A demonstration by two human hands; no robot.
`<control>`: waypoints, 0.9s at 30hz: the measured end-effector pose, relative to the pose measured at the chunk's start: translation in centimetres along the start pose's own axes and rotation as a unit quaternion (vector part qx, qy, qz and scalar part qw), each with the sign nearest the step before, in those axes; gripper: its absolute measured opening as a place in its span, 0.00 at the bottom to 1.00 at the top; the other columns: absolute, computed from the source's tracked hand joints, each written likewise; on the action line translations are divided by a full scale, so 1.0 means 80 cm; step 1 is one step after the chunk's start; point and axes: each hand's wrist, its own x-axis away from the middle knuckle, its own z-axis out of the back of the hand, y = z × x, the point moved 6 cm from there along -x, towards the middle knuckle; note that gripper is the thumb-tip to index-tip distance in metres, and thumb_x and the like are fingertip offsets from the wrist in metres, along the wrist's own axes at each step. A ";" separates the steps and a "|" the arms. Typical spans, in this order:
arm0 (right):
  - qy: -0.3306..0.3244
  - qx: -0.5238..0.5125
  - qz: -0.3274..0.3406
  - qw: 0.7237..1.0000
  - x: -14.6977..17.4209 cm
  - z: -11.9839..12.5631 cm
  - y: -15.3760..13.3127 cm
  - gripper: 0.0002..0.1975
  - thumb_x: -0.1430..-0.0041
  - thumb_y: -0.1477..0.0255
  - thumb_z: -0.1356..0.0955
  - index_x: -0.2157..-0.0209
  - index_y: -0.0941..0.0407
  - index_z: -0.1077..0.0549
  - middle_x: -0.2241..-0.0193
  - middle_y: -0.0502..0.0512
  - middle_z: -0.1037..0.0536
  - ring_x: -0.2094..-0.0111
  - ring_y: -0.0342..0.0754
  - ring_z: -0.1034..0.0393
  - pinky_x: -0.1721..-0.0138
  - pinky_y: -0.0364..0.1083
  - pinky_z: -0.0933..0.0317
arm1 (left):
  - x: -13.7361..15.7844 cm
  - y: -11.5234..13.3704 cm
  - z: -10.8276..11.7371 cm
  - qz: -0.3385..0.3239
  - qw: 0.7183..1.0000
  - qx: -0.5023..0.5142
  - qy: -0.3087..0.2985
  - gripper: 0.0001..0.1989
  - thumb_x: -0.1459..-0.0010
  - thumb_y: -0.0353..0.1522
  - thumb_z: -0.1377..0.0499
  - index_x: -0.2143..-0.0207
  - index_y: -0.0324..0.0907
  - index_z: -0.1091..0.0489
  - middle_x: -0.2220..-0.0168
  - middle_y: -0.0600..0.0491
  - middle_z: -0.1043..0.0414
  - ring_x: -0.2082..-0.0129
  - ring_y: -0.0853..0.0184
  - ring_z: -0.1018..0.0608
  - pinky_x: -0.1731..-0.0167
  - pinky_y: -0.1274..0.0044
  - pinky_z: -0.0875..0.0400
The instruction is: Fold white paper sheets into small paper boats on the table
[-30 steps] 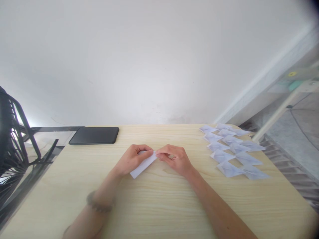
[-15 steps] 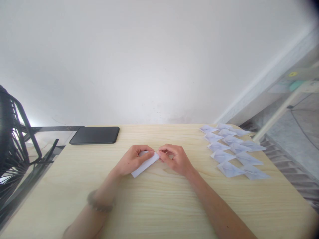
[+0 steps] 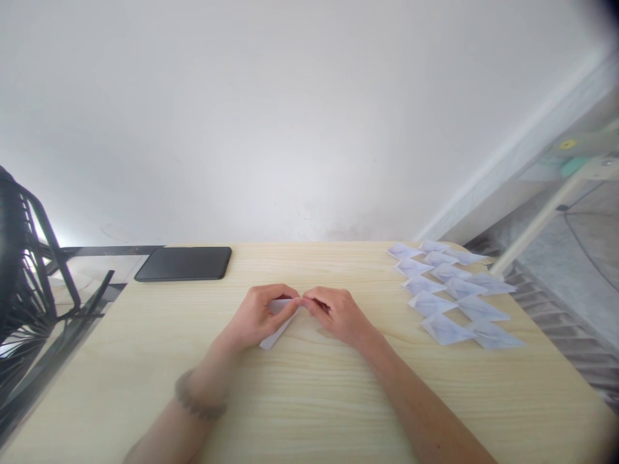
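Observation:
A small folded piece of white paper (image 3: pixel 279 334) is held just above or on the middle of the table; which of these I cannot tell. My left hand (image 3: pixel 261 314) pinches it between thumb and fingers, covering part of its left side. At the paper's upper right tip, the thumb and fingers of my right hand (image 3: pixel 334 312) are closed on it, close against the left fingertips. The lower end of the paper sticks out below my left thumb.
Several folded white paper pieces (image 3: pixel 445 327) lie in rows at the right of the wooden table (image 3: pixel 309 399). A black phone (image 3: pixel 184 264) lies at the back left. Beyond the left edge stands a black chair (image 3: pixel 43 258); a white wall (image 3: pixel 309 129) rises behind.
Both hands have drawn slightly closer together, fingertips now touching at the paper's tip. The paper has turned a little steeper, and less of it shows below my left thumb.

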 end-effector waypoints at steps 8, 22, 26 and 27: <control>-0.003 -0.025 -0.045 0.999 0.000 0.001 0.005 0.11 0.43 0.69 0.40 0.75 0.57 0.31 0.80 0.48 0.31 0.80 0.38 0.42 0.77 0.39 0.48 | 0.000 -0.003 -0.002 0.027 0.999 0.022 -0.007 0.12 0.44 0.35 0.49 0.71 0.38 0.29 0.71 0.53 0.27 0.71 0.69 0.28 0.69 0.81 0.36; -0.037 -0.070 -0.064 0.995 0.001 0.004 0.007 0.13 0.43 0.69 0.41 0.78 0.58 0.33 0.81 0.48 0.32 0.79 0.38 0.42 0.77 0.39 0.49 | -0.001 -0.009 -0.010 0.051 0.995 0.076 -0.047 0.15 0.44 0.37 0.51 0.70 0.37 0.30 0.72 0.52 0.28 0.71 0.69 0.29 0.72 0.81 0.37; -0.044 -0.068 -0.062 0.995 0.000 0.001 0.006 0.14 0.42 0.70 0.41 0.79 0.58 0.34 0.81 0.48 0.33 0.80 0.38 0.43 0.78 0.39 0.50 | -0.001 -0.011 -0.012 0.051 0.993 0.089 -0.054 0.15 0.44 0.38 0.51 0.70 0.37 0.30 0.71 0.52 0.28 0.70 0.68 0.29 0.70 0.80 0.36; -0.043 -0.066 -0.063 0.995 0.000 0.001 0.006 0.15 0.42 0.70 0.42 0.80 0.58 0.34 0.82 0.48 0.33 0.80 0.38 0.43 0.78 0.39 0.50 | -0.001 -0.011 -0.012 0.053 0.993 0.090 -0.054 0.15 0.44 0.38 0.51 0.70 0.37 0.30 0.71 0.52 0.28 0.70 0.68 0.29 0.70 0.80 0.36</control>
